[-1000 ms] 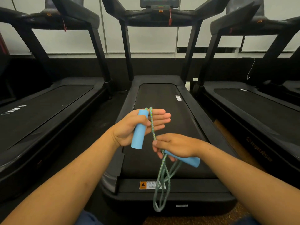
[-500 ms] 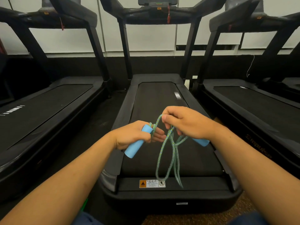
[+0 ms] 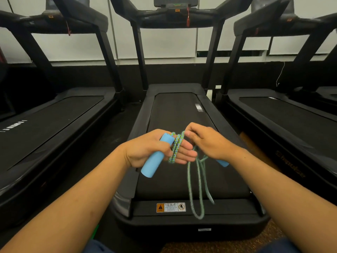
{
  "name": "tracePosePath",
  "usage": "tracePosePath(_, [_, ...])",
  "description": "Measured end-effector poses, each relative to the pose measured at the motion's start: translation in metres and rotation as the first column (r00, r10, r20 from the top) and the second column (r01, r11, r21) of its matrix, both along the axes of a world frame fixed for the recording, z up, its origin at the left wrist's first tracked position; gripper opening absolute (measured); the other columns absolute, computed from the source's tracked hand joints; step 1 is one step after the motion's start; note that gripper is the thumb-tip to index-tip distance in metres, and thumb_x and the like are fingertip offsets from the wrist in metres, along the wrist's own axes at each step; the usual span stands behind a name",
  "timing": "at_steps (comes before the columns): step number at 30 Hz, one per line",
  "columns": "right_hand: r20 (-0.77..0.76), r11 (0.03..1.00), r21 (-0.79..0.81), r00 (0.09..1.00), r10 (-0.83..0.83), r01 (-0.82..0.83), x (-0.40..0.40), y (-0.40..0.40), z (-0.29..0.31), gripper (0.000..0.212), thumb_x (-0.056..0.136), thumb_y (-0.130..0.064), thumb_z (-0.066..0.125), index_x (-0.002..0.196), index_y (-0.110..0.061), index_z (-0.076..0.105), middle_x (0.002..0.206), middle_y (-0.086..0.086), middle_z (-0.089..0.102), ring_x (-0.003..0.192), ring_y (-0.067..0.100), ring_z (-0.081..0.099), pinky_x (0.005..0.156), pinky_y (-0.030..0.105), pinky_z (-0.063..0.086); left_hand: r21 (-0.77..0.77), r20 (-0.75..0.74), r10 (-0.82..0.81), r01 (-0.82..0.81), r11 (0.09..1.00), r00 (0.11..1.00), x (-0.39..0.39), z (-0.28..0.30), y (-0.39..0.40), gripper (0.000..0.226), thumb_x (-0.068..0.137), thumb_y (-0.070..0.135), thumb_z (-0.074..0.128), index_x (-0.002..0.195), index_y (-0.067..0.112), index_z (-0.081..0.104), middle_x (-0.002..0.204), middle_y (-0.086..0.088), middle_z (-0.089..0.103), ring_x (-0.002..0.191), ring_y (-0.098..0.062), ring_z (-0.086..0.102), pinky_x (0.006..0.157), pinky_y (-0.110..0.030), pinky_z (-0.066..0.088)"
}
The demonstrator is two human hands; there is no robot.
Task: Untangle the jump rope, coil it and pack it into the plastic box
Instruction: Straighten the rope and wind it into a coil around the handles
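Left hand [image 3: 151, 147]: held over the near end of the middle treadmill [image 3: 182, 110], thumb clamped over a blue foam handle [image 3: 155, 157] that slants down and left out of the palm; fingers extended to the right, with turns of rope wound around them.

Jump rope [image 3: 176, 148]: green-and-blue braided cord, several turns looped across the left fingers just right of the handle; remaining length hanging below the hands in slack loops [image 3: 197, 194] reaching down in front of the treadmill's rear edge, near the warning sticker [image 3: 171, 207]. Lower loops blurred.

Right hand [image 3: 206, 141]: just right of the left hand, fingers curled, thumb and forefinger pinching the rope at the top of the wound turns. Second blue handle [image 3: 222, 163] protruding below the heel of this hand; hold on it not discernible.

Surroundings: one black treadmill [image 3: 54, 114] to the left, another [image 3: 284, 114] to the right; dark floor, pale wall behind.
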State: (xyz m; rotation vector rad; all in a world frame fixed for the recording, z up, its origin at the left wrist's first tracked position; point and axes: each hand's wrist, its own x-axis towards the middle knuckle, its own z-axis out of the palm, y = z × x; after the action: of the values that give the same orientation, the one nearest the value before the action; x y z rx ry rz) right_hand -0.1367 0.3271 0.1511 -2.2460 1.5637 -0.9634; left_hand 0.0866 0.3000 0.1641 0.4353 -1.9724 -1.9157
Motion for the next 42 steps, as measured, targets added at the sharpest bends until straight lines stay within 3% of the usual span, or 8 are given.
tracePosePath(4, [0.099,0.979,0.170,0.990,0.097,-0.112,0.022,0.006,-0.010,0.023,0.101,-0.006,0.045,0.112,-0.010,0.065,0.100,0.006,0.069,0.076,0.016,0.063,0.066,0.024,0.050,0.142,-0.259,-0.042,0.081,0.987,0.965,-0.003,0.002,0.000,0.057,0.076,-0.006,0.049,0.133,-0.011,0.055,0.138,-0.036,0.054,0.133,-0.048,0.051,0.115,-0.055,0.038])
tracePosePath(10, [0.002,0.899,0.381,0.972,0.235,-0.218,0.038,0.020,-0.013,0.031,0.109,-0.038,0.037,0.104,-0.017,0.059,0.086,0.000,0.067,0.057,0.017,0.058,0.061,0.031,0.053,0.176,-0.389,0.153,-0.089,0.980,0.909,0.006,0.003,-0.016,0.066,0.076,-0.001,0.053,0.141,-0.008,0.046,0.147,-0.028,0.051,0.139,-0.040,0.048,0.117,-0.048,0.037])
tracePosePath(19, [-0.128,0.929,0.322,0.964,0.233,-0.182,0.033,0.041,0.029,0.026,0.106,-0.035,0.043,0.094,-0.019,0.059,0.090,0.002,0.071,0.055,0.011,0.059,0.056,0.022,0.049,0.009,-0.144,0.459,-0.462,0.887,0.877,0.013,-0.007,-0.026,0.061,0.069,-0.002,0.054,0.130,-0.002,0.059,0.129,-0.015,0.069,0.122,-0.024,0.066,0.101,-0.032,0.054])
tracePosePath(23, [-0.200,0.978,0.179,0.969,0.145,-0.109,0.025,0.042,0.042,0.023,0.106,-0.032,0.046,0.093,-0.020,0.060,0.083,-0.002,0.068,0.054,-0.004,0.056,0.056,0.014,0.043,-0.216,0.121,0.328,-0.298,0.930,0.937,0.008,-0.012,-0.015,0.049,0.070,-0.003,0.054,0.117,-0.001,0.068,0.113,-0.010,0.075,0.106,-0.020,0.071,0.092,-0.032,0.054])
tracePosePath(28, [-0.199,0.995,0.092,0.978,0.060,-0.042,0.008,0.023,0.033,0.020,0.106,-0.032,0.045,0.093,-0.023,0.058,0.084,-0.001,0.065,0.061,-0.004,0.055,0.061,0.020,0.041,-0.153,0.225,0.161,-0.128,0.980,0.961,0.004,-0.007,-0.005,0.053,0.074,-0.006,0.049,0.125,-0.013,0.058,0.122,-0.026,0.070,0.117,-0.037,0.068,0.106,-0.045,0.051])
tracePosePath(32, [-0.070,0.992,0.118,0.996,0.051,-0.042,0.001,0.014,0.021,0.022,0.107,-0.036,0.042,0.094,-0.025,0.056,0.082,-0.008,0.062,0.062,0.004,0.055,0.061,0.029,0.054,-0.021,0.083,0.060,-0.059,0.998,0.995,0.006,-0.003,-0.003,0.051,0.077,-0.010,0.047,0.126,-0.016,0.056,0.125,-0.034,0.064,0.119,-0.046,0.063,0.107,-0.051,0.048])
tracePosePath(37, [0.258,0.956,0.227,0.958,0.125,-0.186,0.014,0.013,0.001,0.020,0.101,-0.022,0.043,0.093,-0.028,0.060,0.077,-0.003,0.061,0.059,0.021,0.054,0.054,0.036,0.047,0.182,-0.183,0.033,0.001,0.983,0.983,0.001,-0.003,-0.002,0.057,0.074,-0.004,0.053,0.130,-0.013,0.057,0.137,-0.037,0.055,0.131,-0.050,0.051,0.115,-0.056,0.037])
tracePosePath(42, [0.271,0.896,0.373,0.952,0.141,-0.239,0.034,0.015,-0.012,0.029,0.107,-0.033,0.045,0.101,-0.010,0.061,0.093,0.002,0.069,0.060,0.020,0.057,0.058,0.035,0.053,0.328,-0.338,0.177,-0.060,0.943,0.924,0.001,-0.001,-0.005,0.059,0.082,-0.001,0.041,0.139,-0.009,0.048,0.144,-0.030,0.053,0.136,-0.041,0.052,0.113,-0.045,0.043])
